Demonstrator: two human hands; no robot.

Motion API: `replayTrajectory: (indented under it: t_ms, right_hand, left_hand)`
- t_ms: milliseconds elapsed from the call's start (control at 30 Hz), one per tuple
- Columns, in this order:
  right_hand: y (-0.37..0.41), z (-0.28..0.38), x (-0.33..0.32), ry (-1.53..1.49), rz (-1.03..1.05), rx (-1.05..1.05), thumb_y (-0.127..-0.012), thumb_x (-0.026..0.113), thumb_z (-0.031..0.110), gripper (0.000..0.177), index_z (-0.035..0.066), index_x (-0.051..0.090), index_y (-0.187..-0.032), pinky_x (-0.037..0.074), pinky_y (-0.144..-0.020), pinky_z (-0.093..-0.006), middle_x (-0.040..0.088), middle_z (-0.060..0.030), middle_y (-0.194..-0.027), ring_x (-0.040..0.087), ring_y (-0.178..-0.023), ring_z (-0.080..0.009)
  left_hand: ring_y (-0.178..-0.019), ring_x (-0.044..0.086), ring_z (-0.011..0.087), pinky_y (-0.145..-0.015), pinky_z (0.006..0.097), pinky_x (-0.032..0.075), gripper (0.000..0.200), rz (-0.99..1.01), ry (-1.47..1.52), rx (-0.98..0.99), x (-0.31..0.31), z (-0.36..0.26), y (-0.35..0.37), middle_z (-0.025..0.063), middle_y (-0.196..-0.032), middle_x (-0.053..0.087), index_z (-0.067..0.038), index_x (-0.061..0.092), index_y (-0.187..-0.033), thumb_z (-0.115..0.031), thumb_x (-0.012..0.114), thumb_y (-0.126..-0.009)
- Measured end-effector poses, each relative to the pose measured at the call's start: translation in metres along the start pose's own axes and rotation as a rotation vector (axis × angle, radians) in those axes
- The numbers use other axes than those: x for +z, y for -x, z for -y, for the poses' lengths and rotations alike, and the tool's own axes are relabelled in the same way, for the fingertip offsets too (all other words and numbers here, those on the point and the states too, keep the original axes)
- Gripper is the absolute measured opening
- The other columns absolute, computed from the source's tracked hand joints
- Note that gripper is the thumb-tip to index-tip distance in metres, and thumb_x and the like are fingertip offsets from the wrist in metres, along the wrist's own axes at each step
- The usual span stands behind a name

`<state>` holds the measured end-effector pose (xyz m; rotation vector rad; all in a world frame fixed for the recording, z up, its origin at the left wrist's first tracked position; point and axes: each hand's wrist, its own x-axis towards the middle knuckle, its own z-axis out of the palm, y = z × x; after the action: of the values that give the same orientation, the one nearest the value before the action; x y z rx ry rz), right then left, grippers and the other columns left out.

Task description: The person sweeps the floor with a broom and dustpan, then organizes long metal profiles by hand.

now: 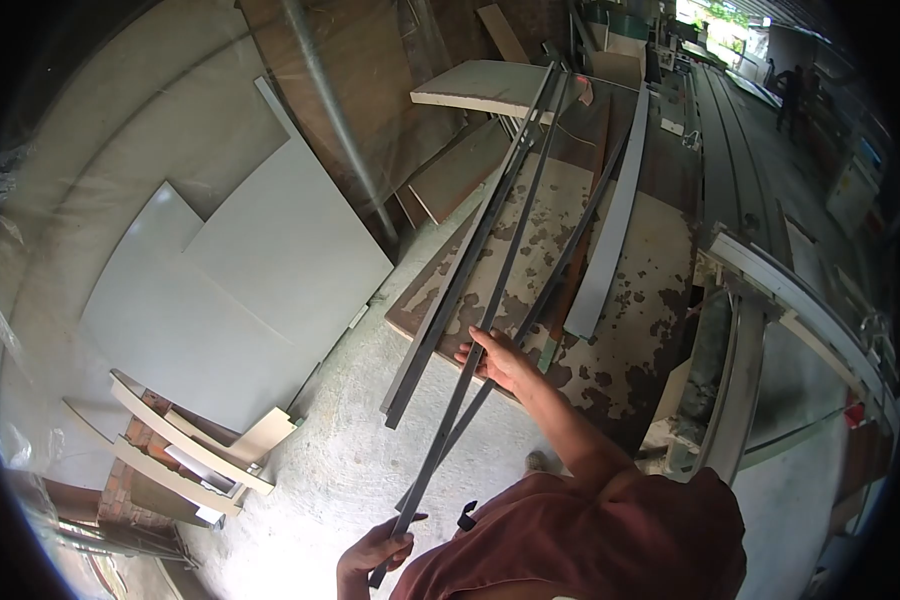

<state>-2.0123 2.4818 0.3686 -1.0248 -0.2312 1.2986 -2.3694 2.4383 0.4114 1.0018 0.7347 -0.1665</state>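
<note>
A long, narrow dark grey strip (510, 255) slants from the lower left up toward the far end of the worktable. Near its lower end, my left hand (378, 548) is closed around it. Partway along, my right hand (497, 360) grips the same strip, thumb on top and fingers curled beneath. Crossing under it is another dark strip (555, 280), its near end sticking out past the table edge. To the left lies a wider dark grey bar (450, 290), apart from both hands. A light grey strip (615, 240) lies farther right, beside a brown strip (577, 265).
Under the strips is a worktable (650, 300) with a patchy, peeling top. A thick pale board (490, 85) sits at its far end. Large grey panels (260, 250) lean at left, above curved pale offcuts (190, 430). Machine rails (735, 370) stand at right. People (790, 95) appear far back.
</note>
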Motion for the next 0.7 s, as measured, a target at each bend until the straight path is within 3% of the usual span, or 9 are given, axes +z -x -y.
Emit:
replayTrajectory:
  t_ms: [100,133,167,233,267,367,467,567,700]
  right_hand:
    - [-0.043,-0.013,-0.040,0.059,-0.029,0.060,-0.080,0.059,0.034,0.038,0.008,0.039,-0.100,0.049,-0.068,-0.0349,0.052,-0.0113,-0.098,0.059,-0.084,-0.0235]
    - [-0.050,-0.015,-0.050,0.079,-0.062,0.059,-0.080,0.058,0.035,0.051,0.008,0.036,-0.117,0.047,-0.071,-0.0357,0.049,-0.0115,-0.109,0.055,-0.092,-0.0211]
    - [-0.049,-0.011,-0.050,0.080,-0.058,0.057,-0.080,0.058,0.035,0.051,0.008,0.036,-0.117,0.047,-0.071,-0.0357,0.049,-0.0115,-0.109,0.055,-0.092,-0.0211]
    - [-0.040,-0.004,-0.052,0.293,-0.235,-0.155,-0.084,0.051,0.037,0.063,0.007,0.022,-0.131,0.039,-0.086,-0.0430,0.038,-0.0171,-0.124,0.040,-0.115,-0.0259]
    - [-0.029,0.009,-0.050,0.341,-0.167,-0.122,-0.085,0.048,0.040,0.072,0.009,0.009,-0.136,0.031,-0.094,-0.0445,0.025,-0.0162,-0.135,0.028,-0.124,-0.0256]
    - [-0.002,0.022,-0.051,0.423,-0.106,-0.217,-0.082,0.051,0.044,0.076,0.013,0.007,-0.137,0.035,-0.093,-0.0399,0.028,-0.0133,-0.133,0.035,-0.118,-0.0265]
    - [0.024,0.021,-0.060,0.470,-0.092,-0.250,-0.085,0.047,0.044,0.069,0.011,0.014,-0.136,0.032,-0.096,-0.0382,0.030,-0.0150,-0.132,0.034,-0.120,-0.0268]
    - [0.048,0.017,-0.074,0.486,-0.084,-0.286,-0.088,0.043,0.039,0.056,0.009,0.026,-0.132,0.037,-0.091,-0.0349,0.038,-0.0165,-0.126,0.042,-0.113,-0.0249]
    - [0.090,0.016,-0.084,0.689,-0.081,-0.313,-0.088,0.043,0.039,0.050,0.004,0.037,-0.124,0.044,-0.081,-0.0306,0.051,-0.0159,-0.113,0.056,-0.096,-0.0232]
  left_hand:
    - [-0.044,0.038,0.0069,-0.039,0.0203,0.032,0.046,-0.013,-0.047,0.004,0.004,-0.002,-0.033,-0.0017,-0.058,0.041,-0.001,0.033,-0.125,-0.018,0.050,-0.086]
    - [-0.045,0.039,0.0066,-0.039,0.0200,0.033,0.043,-0.051,-0.103,0.035,0.009,-0.004,-0.045,-0.0016,-0.058,0.041,-0.001,0.035,-0.123,-0.018,0.050,-0.086]
    - [-0.045,0.040,0.0063,-0.039,0.0197,0.034,0.041,-0.090,-0.158,0.066,0.012,-0.007,-0.056,-0.0015,-0.059,0.042,-0.001,0.036,-0.121,-0.018,0.049,-0.086]
    - [-0.045,0.040,0.0061,-0.040,0.0193,0.035,0.039,-0.103,-0.169,0.105,0.014,-0.016,-0.077,-0.0013,-0.061,0.043,-0.002,0.038,-0.118,-0.018,0.050,-0.085]
    - [-0.045,0.040,0.0058,-0.040,0.0190,0.035,0.036,-0.113,-0.180,0.143,0.013,-0.021,-0.088,-0.0010,-0.063,0.044,-0.002,0.041,-0.116,-0.018,0.050,-0.085]
    - [-0.046,0.044,0.0065,-0.040,0.0207,0.036,0.030,-0.275,-0.271,0.277,0.007,-0.045,-0.118,0.0007,-0.066,0.046,-0.001,0.046,-0.107,-0.017,0.053,-0.083]
    - [-0.045,0.053,0.0136,-0.040,0.0264,0.042,0.033,-0.571,-0.658,0.442,-0.016,-0.051,-0.156,0.0110,-0.062,0.055,-0.001,0.046,-0.109,-0.015,0.055,-0.081]
    - [-0.069,0.059,0.0329,-0.063,0.0417,0.047,0.042,-0.814,-1.104,0.632,-0.038,-0.048,-0.182,0.0198,-0.082,0.060,-0.002,0.041,-0.116,-0.014,0.055,-0.079]
    - [-0.087,0.054,0.0383,-0.076,0.0453,0.042,0.048,-0.857,-1.120,0.406,-0.031,-0.050,-0.195,0.0223,-0.101,0.056,-0.004,0.036,-0.122,-0.016,0.054,-0.079]
